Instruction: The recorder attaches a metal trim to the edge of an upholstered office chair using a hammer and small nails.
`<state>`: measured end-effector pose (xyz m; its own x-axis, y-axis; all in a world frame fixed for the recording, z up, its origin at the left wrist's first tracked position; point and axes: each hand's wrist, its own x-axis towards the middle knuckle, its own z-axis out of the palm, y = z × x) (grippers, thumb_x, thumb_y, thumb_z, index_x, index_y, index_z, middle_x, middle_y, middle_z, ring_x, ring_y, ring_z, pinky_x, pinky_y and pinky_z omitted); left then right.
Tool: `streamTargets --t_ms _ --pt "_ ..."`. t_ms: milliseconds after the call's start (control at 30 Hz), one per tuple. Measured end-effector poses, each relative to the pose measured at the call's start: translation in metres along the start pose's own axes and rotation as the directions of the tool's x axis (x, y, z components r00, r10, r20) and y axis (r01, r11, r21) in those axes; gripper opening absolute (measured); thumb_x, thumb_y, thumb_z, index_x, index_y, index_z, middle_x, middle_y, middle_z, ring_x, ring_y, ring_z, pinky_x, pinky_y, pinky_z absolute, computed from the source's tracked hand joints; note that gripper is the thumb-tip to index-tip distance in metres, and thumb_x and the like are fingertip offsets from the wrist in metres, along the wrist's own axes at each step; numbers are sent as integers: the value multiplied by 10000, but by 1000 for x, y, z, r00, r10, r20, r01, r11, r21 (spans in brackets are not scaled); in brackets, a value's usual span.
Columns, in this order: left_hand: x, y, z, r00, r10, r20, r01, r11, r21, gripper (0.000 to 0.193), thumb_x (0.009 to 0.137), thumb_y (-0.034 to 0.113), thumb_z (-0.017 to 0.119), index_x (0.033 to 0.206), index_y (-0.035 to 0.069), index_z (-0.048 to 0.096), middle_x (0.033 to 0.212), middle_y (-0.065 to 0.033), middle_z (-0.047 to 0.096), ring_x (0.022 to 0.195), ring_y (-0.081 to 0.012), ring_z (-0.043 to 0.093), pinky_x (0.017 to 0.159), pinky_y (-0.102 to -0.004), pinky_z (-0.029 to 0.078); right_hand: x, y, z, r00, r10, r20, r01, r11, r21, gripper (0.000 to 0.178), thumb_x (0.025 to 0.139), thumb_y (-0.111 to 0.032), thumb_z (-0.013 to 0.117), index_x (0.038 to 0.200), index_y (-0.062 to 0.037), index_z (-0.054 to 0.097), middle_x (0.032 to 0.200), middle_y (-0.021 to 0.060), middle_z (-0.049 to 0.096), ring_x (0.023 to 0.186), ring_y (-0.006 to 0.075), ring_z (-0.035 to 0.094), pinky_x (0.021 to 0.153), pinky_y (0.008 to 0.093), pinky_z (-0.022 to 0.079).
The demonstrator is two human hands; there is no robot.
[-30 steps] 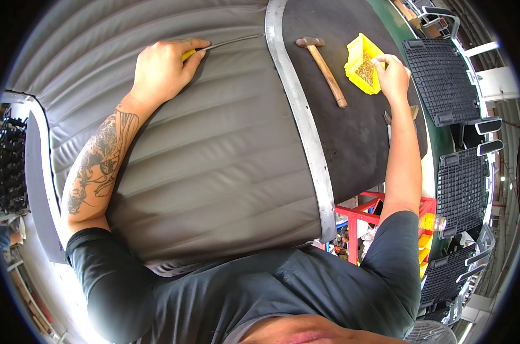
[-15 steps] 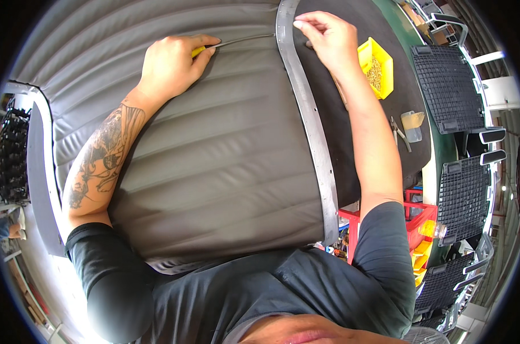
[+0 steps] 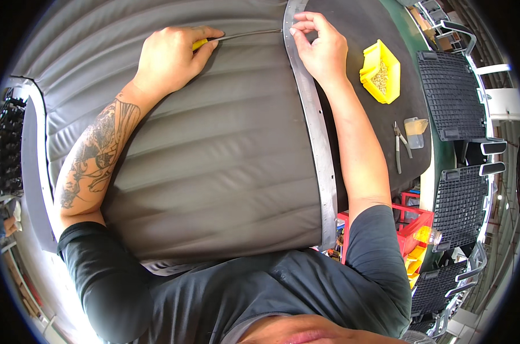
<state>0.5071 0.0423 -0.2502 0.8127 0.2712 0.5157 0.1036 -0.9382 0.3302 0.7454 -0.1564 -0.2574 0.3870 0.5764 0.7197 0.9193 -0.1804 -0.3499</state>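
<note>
My left hand (image 3: 171, 57) is closed round the yellow handle (image 3: 199, 43) of a tool with a long, thin metal shaft (image 3: 251, 34). The shaft runs right across dark padded upholstery (image 3: 214, 155), and its tip meets a curved metal rail (image 3: 312, 109). My right hand (image 3: 322, 49) is beside that end of the rail, thumb and fingers slightly apart. Its fingertips overlap the rail close to the tool's tip; whether they touch it or hold anything small, I cannot tell. Small holes dot the rail, which follows the upholstery's right edge.
A yellow bin (image 3: 386, 77) of small metal parts sits on the dark mat right of my forearm. Nearer lie pliers (image 3: 398, 146) and a small clear container (image 3: 414, 132). A red frame (image 3: 411, 229) stands below the mat; black grid panels (image 3: 452, 94) line the right.
My right hand has shifted slightly left and down, its thumb and fingers now a little apart. My left hand has risen slightly with the tool. The bin and pliers appear shifted in the view.
</note>
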Motion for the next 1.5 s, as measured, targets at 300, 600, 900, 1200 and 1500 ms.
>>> streamTargets --t_ms 300,600,900,1200,1500 --pt "-1 0 1 1000 10 -15 -11 1000 -6 234 984 263 717 1178 178 816 765 -141 726 659 -338 671 660 -411 549 1 0 6 997 -72 10 73 992 -107 233 863 -93 802 1076 -129 716 889 -33 793 764 144 723 688 311 552" --pt "1 1 1 1000 21 -12 -21 1000 -15 238 984 256 713 1179 163 814 814 -139 747 707 -348 694 683 -417 560 12 -23 -5 953 272 133 -225 931 -289 265 888 -329 848 1024 -133 731 897 15 796 855 190 759 753 366 572" --pt "-1 6 -3 997 -56 48 55 998 26 230 988 243 713 1179 161 813 899 -138 774 791 -360 723 729 -415 577 -56 19 -90 841 381 385 35 670 -741 468 1030 -477 641 1020 -20 740 932 194 765 939 396 746 801 523 574" --pt "-3 1 -3 1000 -28 10 28 1000 5 235 988 261 716 1183 167 810 913 -129 779 816 -354 732 748 -416 583 -53 -9 -95 948 288 138 -317 894 315 330 1119 -306 550 1113 -7 690 727 -36 555 612 109 500 586 279 413" --pt "-2 -1 2 1000 7 -6 -7 1000 -24 224 980 217 713 1170 149 809 947 -117 789 843 -348 739 766 -412 591 -67 24 -46 997 45 62 -38 993 -112 381 1118 -379 555 1042 -8 590 759 155 682 697 376 678 616 417 509"
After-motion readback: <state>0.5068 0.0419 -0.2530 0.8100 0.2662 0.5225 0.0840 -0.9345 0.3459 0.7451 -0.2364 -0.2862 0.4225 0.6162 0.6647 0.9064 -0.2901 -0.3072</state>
